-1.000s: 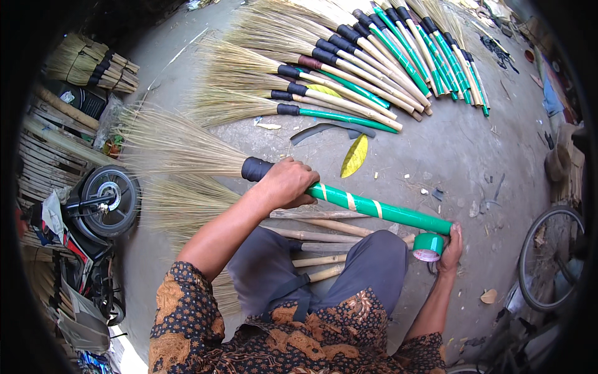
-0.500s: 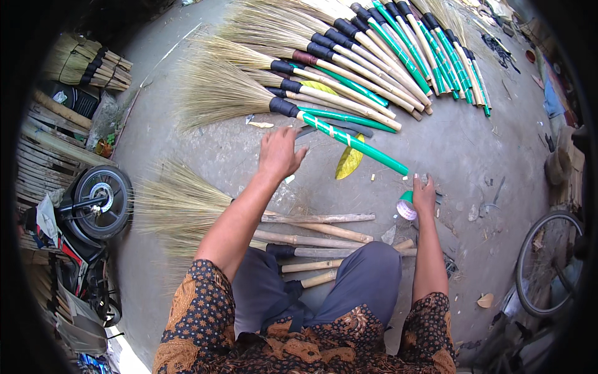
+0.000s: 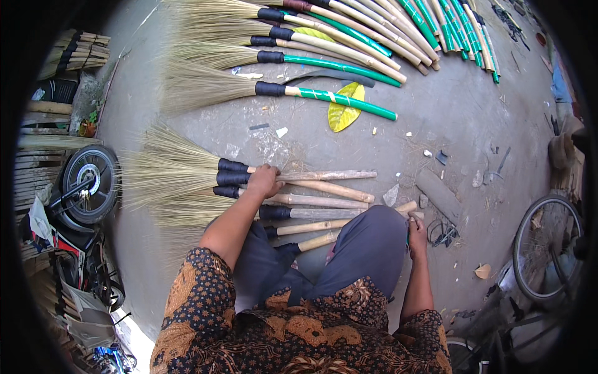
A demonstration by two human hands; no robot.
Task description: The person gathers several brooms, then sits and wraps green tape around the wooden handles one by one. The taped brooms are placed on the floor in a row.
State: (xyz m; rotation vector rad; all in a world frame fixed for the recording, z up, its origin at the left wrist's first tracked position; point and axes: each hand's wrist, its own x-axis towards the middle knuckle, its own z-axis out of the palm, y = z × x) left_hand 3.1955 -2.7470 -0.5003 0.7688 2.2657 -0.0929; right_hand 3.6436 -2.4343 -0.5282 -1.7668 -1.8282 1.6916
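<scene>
Several brooms with pale bristles, black-wrapped necks and bare wooden handles lie before me and partly under my legs. My left hand (image 3: 265, 181) is closed over the handle of the upper broom (image 3: 330, 176), just past its black binding. Beside my right knee, my right hand (image 3: 417, 235) is closed; a green sliver of the tape roll (image 3: 408, 238) shows at its edge, the rest hidden by hand and knee. Farther off lies a broom (image 3: 346, 103) whose handle is wrapped in green tape, across a yellow leaf (image 3: 344, 118).
More brooms (image 3: 355, 43), some green-handled, lie in a row at the far side. A motorbike wheel (image 3: 91, 184) stands at left, a bicycle wheel (image 3: 548, 255) at right. Tangled dark wire (image 3: 442, 232) and a grey strip (image 3: 438, 194) lie on the ground near my right hand.
The green-handled broom now lies apart from my hands. My left hand has come nearer and taken hold of a bare-handled broom. My right hand has drawn back to my knee with the tape roll.
</scene>
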